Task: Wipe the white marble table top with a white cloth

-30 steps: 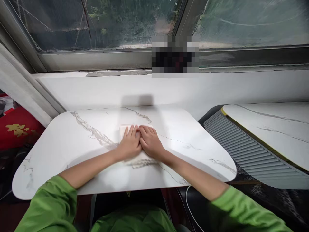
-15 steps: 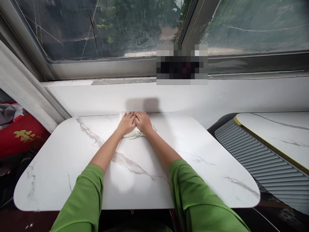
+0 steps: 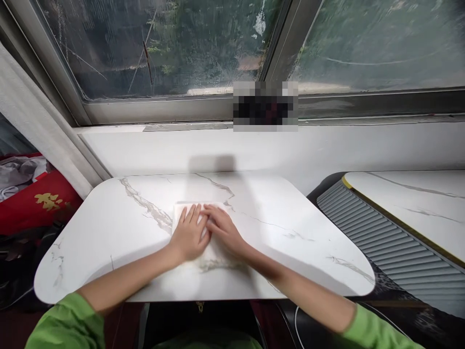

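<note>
Sliding back from the wall over the last half second, the white cloth lay mid-tabletop, baring the far strip, which suggested the return half of a stroke; the left hand and right hand pressed flat on it, close together, neither clenched around it

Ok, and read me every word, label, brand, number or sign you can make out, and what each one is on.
No text can be read for certain.
Red item: a gold mark, perhaps a stylised character, too unclear to read.
Pixelated patch by the window frame: anything written there is hidden.
Cloth and table: no lettering shows.
</note>
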